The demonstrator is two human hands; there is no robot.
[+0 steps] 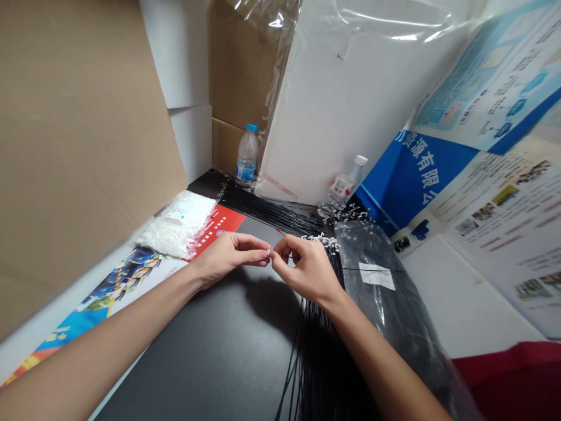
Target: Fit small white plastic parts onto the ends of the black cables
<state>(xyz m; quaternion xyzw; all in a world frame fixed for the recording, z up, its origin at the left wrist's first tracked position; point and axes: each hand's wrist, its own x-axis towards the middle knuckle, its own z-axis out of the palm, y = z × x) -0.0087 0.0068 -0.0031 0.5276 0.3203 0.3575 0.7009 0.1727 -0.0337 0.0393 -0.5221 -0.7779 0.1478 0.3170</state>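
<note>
Over the dark grey tabletop [197,356], both my hands meet fingertip to fingertip. My left hand [232,254] pinches a tiny white connector [269,251] between thumb and index finger. A thin black wire is held in the closed fingers of my right hand [307,266], and part of it stretches out to the right past the knuckles. Below and beside my right hand lies a bundle of black wires [322,351], with white ends [326,241] gathered just beyond it. Where wire and connector touch is too small to make out.
At the left lies a clear bag of small white parts [179,225] on a red printed sheet [228,217]. More black wires [272,209] run along the back. Two plastic bottles [248,155] stand there. On the right is a clear plastic bag [372,316]; cardboard [87,117] rises at left.
</note>
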